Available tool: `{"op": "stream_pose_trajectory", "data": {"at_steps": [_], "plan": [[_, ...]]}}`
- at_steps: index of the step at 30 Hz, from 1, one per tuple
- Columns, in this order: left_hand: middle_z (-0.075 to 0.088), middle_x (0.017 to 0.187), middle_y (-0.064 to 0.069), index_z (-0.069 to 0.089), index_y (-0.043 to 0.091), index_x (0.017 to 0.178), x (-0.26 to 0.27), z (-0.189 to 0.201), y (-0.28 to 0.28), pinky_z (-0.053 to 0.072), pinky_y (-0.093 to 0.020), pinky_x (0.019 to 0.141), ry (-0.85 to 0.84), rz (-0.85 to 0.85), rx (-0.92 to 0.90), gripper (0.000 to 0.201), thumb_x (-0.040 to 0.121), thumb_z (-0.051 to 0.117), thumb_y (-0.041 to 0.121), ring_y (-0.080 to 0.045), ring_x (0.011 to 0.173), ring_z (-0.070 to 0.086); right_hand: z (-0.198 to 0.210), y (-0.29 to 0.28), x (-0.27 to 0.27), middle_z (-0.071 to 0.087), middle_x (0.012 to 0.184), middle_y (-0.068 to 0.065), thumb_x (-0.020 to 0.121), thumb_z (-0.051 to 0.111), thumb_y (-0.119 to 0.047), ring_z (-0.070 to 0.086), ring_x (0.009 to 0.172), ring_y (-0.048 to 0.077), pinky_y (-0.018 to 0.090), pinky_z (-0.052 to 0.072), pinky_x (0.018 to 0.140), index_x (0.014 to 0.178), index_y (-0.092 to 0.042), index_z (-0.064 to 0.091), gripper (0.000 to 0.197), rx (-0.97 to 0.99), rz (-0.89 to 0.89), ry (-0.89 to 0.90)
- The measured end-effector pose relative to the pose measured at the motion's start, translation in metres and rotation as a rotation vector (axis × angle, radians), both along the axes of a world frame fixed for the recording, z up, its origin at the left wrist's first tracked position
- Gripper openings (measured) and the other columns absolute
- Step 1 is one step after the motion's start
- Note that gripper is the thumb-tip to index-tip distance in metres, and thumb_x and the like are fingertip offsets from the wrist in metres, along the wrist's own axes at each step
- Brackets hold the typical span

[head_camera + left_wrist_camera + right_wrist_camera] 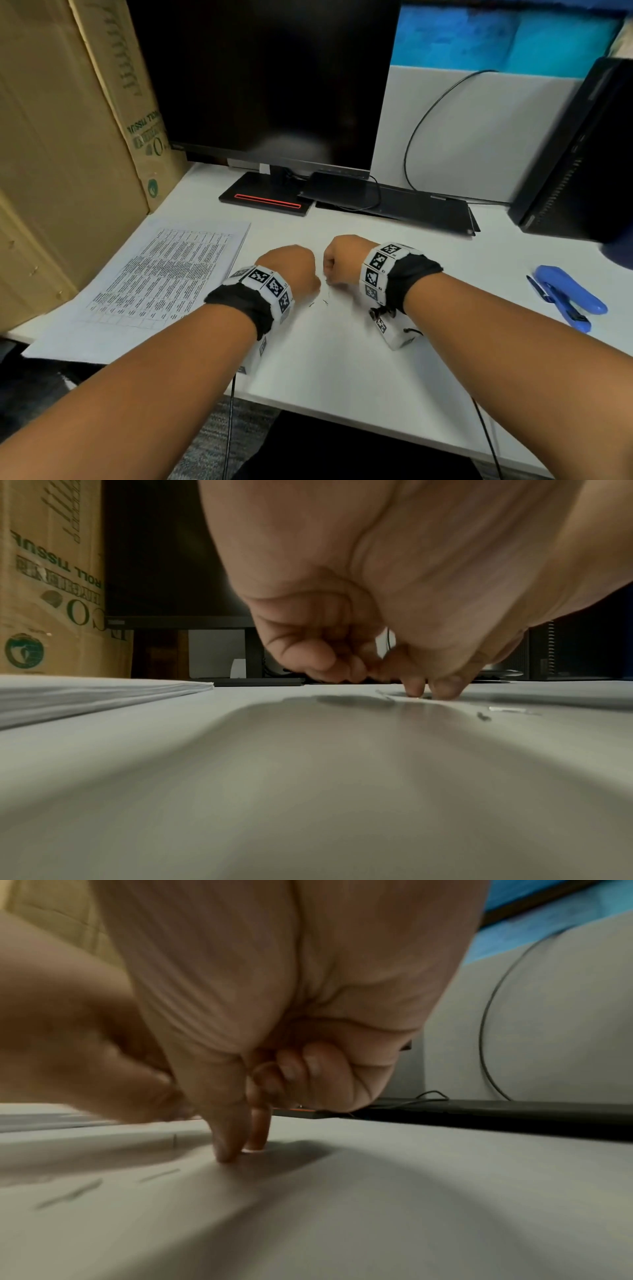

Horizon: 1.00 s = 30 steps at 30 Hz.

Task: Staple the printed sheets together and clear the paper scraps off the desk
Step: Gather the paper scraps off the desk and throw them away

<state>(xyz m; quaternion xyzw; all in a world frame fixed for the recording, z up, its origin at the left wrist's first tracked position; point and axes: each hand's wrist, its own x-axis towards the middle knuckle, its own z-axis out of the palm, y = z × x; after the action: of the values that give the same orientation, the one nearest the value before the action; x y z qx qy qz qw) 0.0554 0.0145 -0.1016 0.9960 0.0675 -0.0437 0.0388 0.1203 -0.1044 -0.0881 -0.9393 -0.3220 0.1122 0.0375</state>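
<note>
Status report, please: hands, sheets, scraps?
Both hands, left hand and right hand, pinching at desk. Printed sheets lie left, stapler right. Small scraps remain between hands.

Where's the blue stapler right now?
In the head view the blue stapler lies untouched at the desk's right edge, beyond the right hand, near the computer tower.

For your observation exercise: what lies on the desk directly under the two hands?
Under the left hand and right hand, thumb and fingertips touch the white desk. A few thin loose bits, perhaps staples, lie beside them. Whether either pinch holds one is hidden.
</note>
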Motion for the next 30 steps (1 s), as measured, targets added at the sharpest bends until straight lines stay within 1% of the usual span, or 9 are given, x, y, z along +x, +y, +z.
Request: {"op": "stream_pose_trajectory", "data": {"at_steps": [6,10,12,14,17,22,26,28,30], "plan": [[0.057,0.078,0.001,0.056,0.017,0.083,-0.002,0.012,0.001,0.043,-0.028,0.062,-0.189,-0.015,-0.294,0.008,0.088,0.060,0.021,-0.020,0.076,0.056,-0.010,0.013,0.004,0.057,0.067,0.002,0.080,0.068,-0.014,0.056,0.067,0.022,0.027,0.047,0.063,0.073,-0.014,0.061,0.010,-0.068,-0.048,-0.027],[0.066,0.086,-0.005,0.056,0.019,0.084,-0.008,0.022,0.009,0.054,-0.035,0.068,-0.177,0.030,-0.579,0.011,0.086,0.064,0.012,-0.024,0.075,0.067,-0.001,0.007,0.000,0.059,0.078,0.004,0.083,0.064,-0.032,0.057,0.071,0.022,0.030,0.049,0.068,0.082,-0.010,0.063,0.022,-0.126,-0.094,0.054],[0.064,0.087,-0.001,0.061,0.023,0.098,-0.010,0.029,0.019,0.053,-0.029,0.065,-0.192,0.089,-0.776,0.012,0.091,0.064,0.014,-0.019,0.071,0.069,0.006,-0.007,0.005,0.060,0.088,0.008,0.088,0.055,-0.032,0.057,0.075,0.022,0.032,0.047,0.069,0.092,-0.006,0.065,0.028,0.070,-0.209,0.219],[0.061,0.085,0.001,0.069,0.023,0.106,-0.013,0.035,0.031,0.052,-0.025,0.065,-0.272,0.134,-0.863,0.018,0.096,0.057,0.014,-0.014,0.069,0.064,0.012,-0.024,0.008,0.056,0.083,0.011,0.080,0.056,-0.019,0.047,0.059,0.018,0.028,0.034,0.056,0.075,-0.008,0.063,0.014,0.560,-0.426,0.663],[0.056,0.072,-0.005,0.073,0.009,0.087,-0.017,0.037,0.039,0.052,-0.024,0.056,-0.337,0.320,-1.191,0.029,0.094,0.045,0.003,-0.015,0.061,0.054,0.016,-0.050,0.005,0.053,0.075,0.010,0.083,0.051,-0.004,0.038,0.048,0.010,0.017,0.027,0.046,0.068,-0.010,0.057,0.017,1.102,-0.542,1.135],[0.050,0.066,-0.003,0.055,0.010,0.081,-0.020,0.033,0.040,0.045,-0.018,0.042,-0.168,0.566,-1.792,0.022,0.091,0.037,0.005,-0.013,0.054,0.046,0.018,-0.057,-0.005,0.054,0.067,0.006,0.084,0.042,-0.002,0.044,0.048,0.012,0.020,0.039,0.043,0.082,-0.010,0.056,0.016,1.157,-0.528,1.223],[0.048,0.062,-0.001,0.059,0.009,0.083,-0.013,0.025,0.039,0.039,-0.021,0.043,-0.021,0.429,-1.507,0.009,0.091,0.055,0.008,-0.013,0.050,0.041,0.017,-0.042,-0.013,0.060,0.070,0.005,0.083,0.064,-0.014,0.042,0.050,0.014,0.022,0.031,0.044,0.073,-0.007,0.062,0.012,0.560,-0.366,0.592],[0.052,0.063,-0.001,0.072,0.008,0.087,-0.011,0.023,0.035,0.038,-0.023,0.048,0.052,0.253,-1.068,0.009,0.091,0.064,0.010,-0.014,0.054,0.044,0.015,-0.030,-0.019,0.071,0.090,-0.002,0.083,0.066,-0.018,0.061,0.071,0.014,0.024,0.051,0.058,0.084,-0.013,0.074,0.009,0.201,-0.096,0.186],[0.070,0.079,0.003,0.080,0.016,0.092,-0.008,0.021,0.030,0.046,-0.023,0.062,0.111,0.042,-0.585,0.014,0.092,0.067,0.017,-0.013,0.071,0.058,0.011,-0.023,-0.024,0.070,0.099,-0.007,0.083,0.065,-0.018,0.065,0.091,0.015,0.031,0.057,0.079,0.089,-0.025,0.077,0.015,0.075,0.038,0.040]]}}
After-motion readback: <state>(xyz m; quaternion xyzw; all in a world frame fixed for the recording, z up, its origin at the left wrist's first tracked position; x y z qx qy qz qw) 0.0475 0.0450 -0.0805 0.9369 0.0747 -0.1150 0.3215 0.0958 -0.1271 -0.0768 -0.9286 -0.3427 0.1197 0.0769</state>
